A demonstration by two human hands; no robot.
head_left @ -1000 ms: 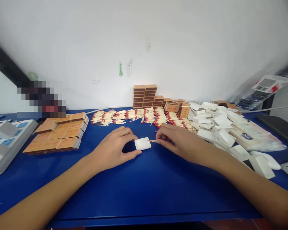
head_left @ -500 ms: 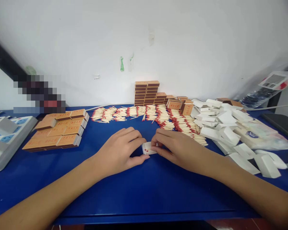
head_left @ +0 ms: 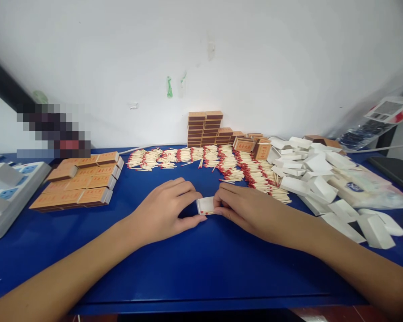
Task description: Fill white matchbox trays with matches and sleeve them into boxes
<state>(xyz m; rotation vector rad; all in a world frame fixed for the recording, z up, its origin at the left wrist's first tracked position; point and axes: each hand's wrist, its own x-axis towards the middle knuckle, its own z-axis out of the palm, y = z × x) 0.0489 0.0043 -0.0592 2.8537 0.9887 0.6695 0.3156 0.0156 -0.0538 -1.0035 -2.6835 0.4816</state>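
The small white tray lies low over the blue bench, between the two hands, near the middle. It is just to the right of the left hand and just to the left of the right hand. The left hand grips the tray at its left end, with the thumb at the near corner and the forefinger at the far corner. The right hand has its fingers bent and their tips brought together at the right end of the tray, which they cover; whether they pinch a match or the tray wall, I cannot tell. The open side of the tray is up, and a few matches with red heads lie inside, along the near wall.

Beyond the hands, many loose matches are spread in rows. Behind these, a stack of matchboxes stands against the wall. A heap of white trays lies to the right, beside a tissue packet. More matchboxes are piled on the left, near a power strip.
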